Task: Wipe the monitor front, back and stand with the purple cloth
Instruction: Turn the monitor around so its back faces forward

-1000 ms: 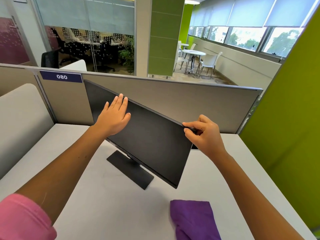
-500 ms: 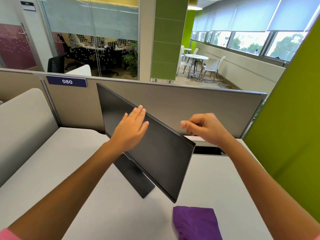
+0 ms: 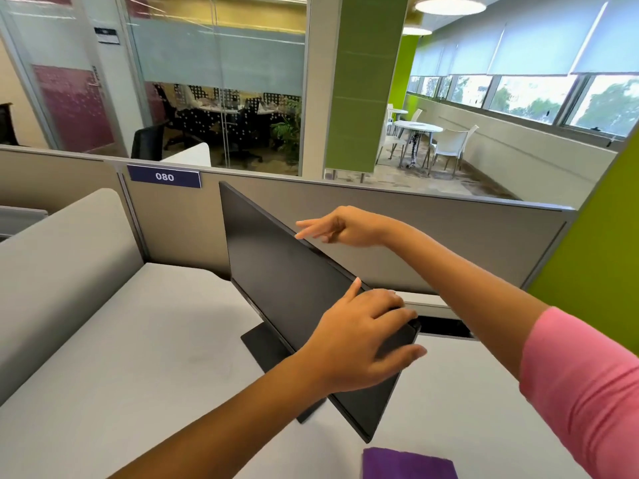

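- The monitor (image 3: 294,292) stands turned edge-on on the surface (image 3: 121,357), its long axis running from the far partition toward the camera.
- The left hand (image 3: 359,344) grasps the monitor's near upper corner.
- The right hand (image 3: 342,226) hovers at the monitor's top edge, fingers loose, grasping nothing.
- The purple cloth (image 3: 408,464) lies just below the monitor's near corner, untouched, nearer the left hand, partly cut off.
- The monitor's back is hidden.

monitor (image 3: 287,292): black, screen dark, turned edge-on, on flat stand (image 3: 266,347) | purple cloth (image 3: 408,464): folded, flat on desk, near edge
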Available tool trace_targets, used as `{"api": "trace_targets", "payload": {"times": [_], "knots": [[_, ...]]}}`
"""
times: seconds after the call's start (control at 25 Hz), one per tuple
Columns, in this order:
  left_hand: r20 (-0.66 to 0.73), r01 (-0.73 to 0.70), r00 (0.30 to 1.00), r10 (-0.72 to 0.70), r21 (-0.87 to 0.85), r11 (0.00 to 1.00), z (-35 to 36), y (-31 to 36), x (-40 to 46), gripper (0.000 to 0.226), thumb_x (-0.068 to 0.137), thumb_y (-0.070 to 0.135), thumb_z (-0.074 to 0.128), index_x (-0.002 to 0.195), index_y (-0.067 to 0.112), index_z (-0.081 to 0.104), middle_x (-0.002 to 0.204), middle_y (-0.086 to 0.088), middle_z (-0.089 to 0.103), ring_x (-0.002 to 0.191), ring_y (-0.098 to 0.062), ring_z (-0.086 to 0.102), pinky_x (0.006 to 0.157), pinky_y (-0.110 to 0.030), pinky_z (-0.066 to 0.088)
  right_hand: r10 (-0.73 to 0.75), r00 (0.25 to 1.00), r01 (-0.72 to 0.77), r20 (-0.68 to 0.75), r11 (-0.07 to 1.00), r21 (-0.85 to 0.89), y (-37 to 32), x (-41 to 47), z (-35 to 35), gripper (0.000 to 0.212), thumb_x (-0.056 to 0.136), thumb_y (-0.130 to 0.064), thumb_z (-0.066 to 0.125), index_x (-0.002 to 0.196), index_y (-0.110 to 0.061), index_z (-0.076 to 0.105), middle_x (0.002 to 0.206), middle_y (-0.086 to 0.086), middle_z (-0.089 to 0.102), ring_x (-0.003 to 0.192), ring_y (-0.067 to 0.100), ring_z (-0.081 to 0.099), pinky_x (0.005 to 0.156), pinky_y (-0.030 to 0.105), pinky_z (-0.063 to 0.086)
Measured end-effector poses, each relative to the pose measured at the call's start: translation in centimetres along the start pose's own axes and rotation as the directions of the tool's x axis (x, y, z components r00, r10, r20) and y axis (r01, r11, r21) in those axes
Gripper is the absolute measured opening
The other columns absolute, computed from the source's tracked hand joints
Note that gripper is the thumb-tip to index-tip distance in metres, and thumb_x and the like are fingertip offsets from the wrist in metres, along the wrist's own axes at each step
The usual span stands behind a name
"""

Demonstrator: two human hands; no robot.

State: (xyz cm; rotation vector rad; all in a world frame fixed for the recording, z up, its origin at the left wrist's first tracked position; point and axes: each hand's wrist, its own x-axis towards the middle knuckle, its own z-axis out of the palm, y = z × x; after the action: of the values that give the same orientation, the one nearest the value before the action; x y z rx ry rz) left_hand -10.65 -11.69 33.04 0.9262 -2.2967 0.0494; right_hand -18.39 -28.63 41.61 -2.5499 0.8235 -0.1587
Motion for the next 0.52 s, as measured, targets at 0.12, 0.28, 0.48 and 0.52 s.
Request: {"api": "trace_targets", "payload": {"times": [0.12, 0.28, 0.48, 0.52], "knots": [[-0.057, 0.097, 0.994, -0.093, 0.070, 0.993, 1.3, 1.1, 0.5, 0.050, 0.086, 0.062, 0.048, 0.109, 0.019, 0.060, 0.108, 0.003, 0.060, 0.104, -0.014, 0.053, 0.112, -0.055, 0.023, -0.051, 0.999, 0.051, 0.005, 0.977, -0.206, -0.1, 1.6, 0.8, 0.047, 0.087, 0.011, 0.049, 0.116, -0.021, 0.066, 0.141, -0.003, 0.047, 0.126, 0.011, 0.049, 0.098, 0.021, 0.043], [-0.182, 0.130, 0.977, -0.113, 0.086, 0.988, 2.0, 1.2, 0.7, 0.028, 0.083, 0.043, 0.056, 0.096, 0.018, 0.060, 0.097, 0.002, 0.062, 0.094, -0.015, 0.058, 0.106, -0.058, 0.034, -0.119, 0.989, 0.089, -0.092, 0.956, -0.280, -0.1, 1.3, 1.5, 0.036, 0.088, 0.006, 0.055, 0.109, -0.020, 0.069, 0.135, -0.001, 0.054, 0.120, 0.014, 0.055, 0.091, 0.017, 0.040], [-0.249, 0.084, 0.966, -0.070, 0.043, 0.996, 1.2, 0.9, -1.1, 0.021, 0.079, 0.035, 0.065, 0.090, 0.017, 0.063, 0.090, 0.003, 0.063, 0.087, -0.012, 0.056, 0.105, -0.054, 0.038, -0.125, 0.986, 0.089, -0.108, 0.952, -0.294, -0.8, 0.6, 2.1, 0.034, 0.088, 0.003, 0.058, 0.113, -0.018, 0.067, 0.136, 0.001, 0.053, 0.124, 0.015, 0.052, 0.093, 0.019, 0.042], [-0.257, 0.065, 0.965, -0.052, 0.040, 0.997, 0.7, 0.7, -1.7, 0.021, 0.079, 0.034, 0.066, 0.089, 0.017, 0.064, 0.089, 0.002, 0.063, 0.085, -0.012, 0.056, 0.104, -0.052, 0.039, -0.122, 0.987, 0.084, -0.109, 0.950, -0.300, -1.0, 0.6, 2.2, 0.034, 0.088, 0.002, 0.058, 0.114, -0.019, 0.067, 0.136, 0.002, 0.052, 0.124, 0.015, 0.052, 0.094, 0.021, 0.042]]}}
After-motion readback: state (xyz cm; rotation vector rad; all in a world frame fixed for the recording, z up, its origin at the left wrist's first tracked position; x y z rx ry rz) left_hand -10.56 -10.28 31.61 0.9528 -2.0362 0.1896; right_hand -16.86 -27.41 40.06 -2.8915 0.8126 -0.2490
